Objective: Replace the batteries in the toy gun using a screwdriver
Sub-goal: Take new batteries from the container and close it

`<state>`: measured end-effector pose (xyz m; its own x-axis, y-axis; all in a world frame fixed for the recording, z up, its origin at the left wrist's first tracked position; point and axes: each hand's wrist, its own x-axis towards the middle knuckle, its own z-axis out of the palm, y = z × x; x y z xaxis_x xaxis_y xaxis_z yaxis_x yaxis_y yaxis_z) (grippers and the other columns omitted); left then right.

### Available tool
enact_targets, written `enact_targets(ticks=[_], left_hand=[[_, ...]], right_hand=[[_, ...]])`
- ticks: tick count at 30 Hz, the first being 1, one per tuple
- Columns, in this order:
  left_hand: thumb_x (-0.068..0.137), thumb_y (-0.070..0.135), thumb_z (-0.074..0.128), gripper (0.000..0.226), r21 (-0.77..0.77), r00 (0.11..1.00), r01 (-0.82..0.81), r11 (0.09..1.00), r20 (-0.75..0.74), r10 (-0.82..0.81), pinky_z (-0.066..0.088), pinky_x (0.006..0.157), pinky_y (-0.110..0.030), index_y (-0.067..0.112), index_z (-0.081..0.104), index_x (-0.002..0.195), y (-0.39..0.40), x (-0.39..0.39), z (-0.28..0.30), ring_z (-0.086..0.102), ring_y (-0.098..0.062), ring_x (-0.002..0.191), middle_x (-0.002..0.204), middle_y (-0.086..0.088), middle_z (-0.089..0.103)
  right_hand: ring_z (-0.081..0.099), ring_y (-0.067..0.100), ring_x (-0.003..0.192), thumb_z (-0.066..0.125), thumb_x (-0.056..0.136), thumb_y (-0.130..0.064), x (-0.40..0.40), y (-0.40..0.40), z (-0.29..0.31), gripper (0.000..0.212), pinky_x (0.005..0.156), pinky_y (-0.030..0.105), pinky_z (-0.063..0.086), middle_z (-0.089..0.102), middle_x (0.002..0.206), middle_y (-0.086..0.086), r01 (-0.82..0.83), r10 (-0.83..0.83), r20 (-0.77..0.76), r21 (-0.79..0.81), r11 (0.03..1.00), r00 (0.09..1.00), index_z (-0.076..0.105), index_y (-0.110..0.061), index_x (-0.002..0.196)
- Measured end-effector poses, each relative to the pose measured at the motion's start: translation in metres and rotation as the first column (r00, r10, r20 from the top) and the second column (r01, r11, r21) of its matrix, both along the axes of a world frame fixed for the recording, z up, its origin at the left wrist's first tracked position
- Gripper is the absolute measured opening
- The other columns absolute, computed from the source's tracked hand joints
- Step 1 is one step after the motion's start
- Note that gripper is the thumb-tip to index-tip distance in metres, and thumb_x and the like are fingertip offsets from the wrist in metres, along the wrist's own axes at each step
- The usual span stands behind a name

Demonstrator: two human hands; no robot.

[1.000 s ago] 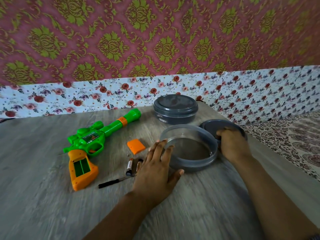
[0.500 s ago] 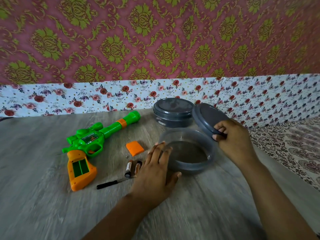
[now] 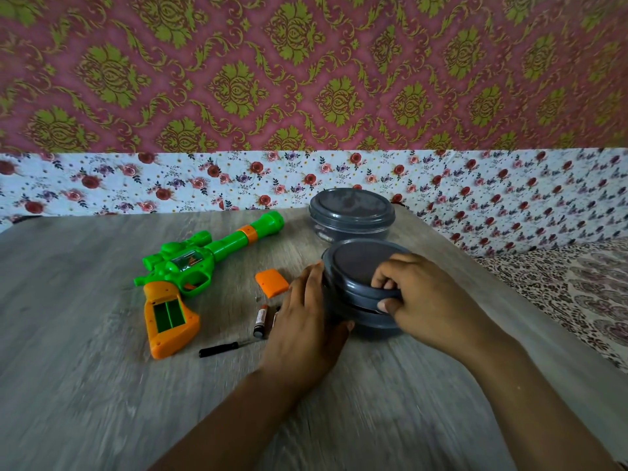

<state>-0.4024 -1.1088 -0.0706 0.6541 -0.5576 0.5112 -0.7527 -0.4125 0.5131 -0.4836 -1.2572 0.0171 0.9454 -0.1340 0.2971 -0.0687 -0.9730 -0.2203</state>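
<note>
Head view shows the right hand (image 3: 428, 300) pinching a grey lid (image 3: 356, 266) tilted over a container (image 3: 370, 322), which the left hand (image 3: 302, 321) steadies with straight fingers.

No readable text anywhere. The battery (image 3: 260, 322) near the middle of the tabletop (image 3: 85, 385) has a printed label, too small and blurred to make out. Toy gun (image 3: 190, 266) shows no legible markings.
</note>
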Motion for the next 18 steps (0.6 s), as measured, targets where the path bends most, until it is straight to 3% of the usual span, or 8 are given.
enact_targets(ticks=[5,8,12,15,18], left_hand=[[0.08,0.035,0.06,0.075,0.01,0.996,0.06,0.998,0.06,-0.06,0.029,0.11,-0.03,0.02,0.028,0.146,0.0,0.001,0.0,0.028,-0.019,0.14,0.152,-0.001,0.028],[0.078,0.032,0.06,0.068,0.014,0.995,0.056,0.998,0.087,-0.056,0.035,0.108,-0.034,0.018,0.038,0.141,-0.001,0.003,-0.001,0.034,-0.02,0.137,0.15,-0.001,0.032],[0.078,0.029,0.062,0.068,0.039,0.995,0.052,0.998,0.087,-0.055,0.035,0.109,-0.035,0.017,0.038,0.141,-0.001,0.004,0.001,0.034,-0.021,0.137,0.15,-0.001,0.032],[0.082,0.023,0.065,0.067,0.066,0.996,0.05,0.997,0.077,-0.055,0.036,0.108,-0.034,0.02,0.035,0.142,0.0,0.004,0.001,0.032,-0.018,0.137,0.152,0.003,0.027],[0.082,0.019,0.065,0.064,0.074,0.994,0.036,0.997,0.104,-0.044,0.036,0.109,-0.035,0.021,0.038,0.14,0.0,0.005,0.002,0.034,-0.019,0.136,0.151,0.003,0.03]], right_hand=[[0.049,0.003,0.079,0.068,0.078,-0.018,-0.001,0.001,-0.001,0.012,0.07,0.02,0.04,0.053,0.087,-0.01,-0.044,0.045,-0.017,0.046,0.998,0.999,0.061,-0.022,0.085],[0.052,0.001,0.074,0.068,0.08,-0.023,0.002,-0.003,0.001,0.005,0.066,0.019,0.041,0.056,0.084,-0.01,-0.071,0.065,0.046,0.148,0.986,0.997,0.063,-0.021,0.081],[0.056,0.009,0.093,0.06,0.086,-0.03,0.027,-0.019,0.004,0.018,0.075,0.021,0.041,0.063,0.101,-0.003,-0.03,-0.001,0.132,0.229,0.973,0.991,0.065,-0.018,0.097],[0.05,0.019,0.115,0.052,0.09,-0.04,0.052,-0.034,-0.005,0.037,0.093,0.031,0.04,0.055,0.127,0.002,0.093,-0.088,-0.037,0.153,0.984,0.995,0.055,-0.021,0.121],[0.038,0.023,0.127,0.038,0.094,-0.046,0.06,-0.035,-0.017,0.041,0.103,0.041,0.034,0.045,0.139,0.0,0.17,-0.159,-0.18,0.042,0.985,0.971,0.045,-0.027,0.13]])
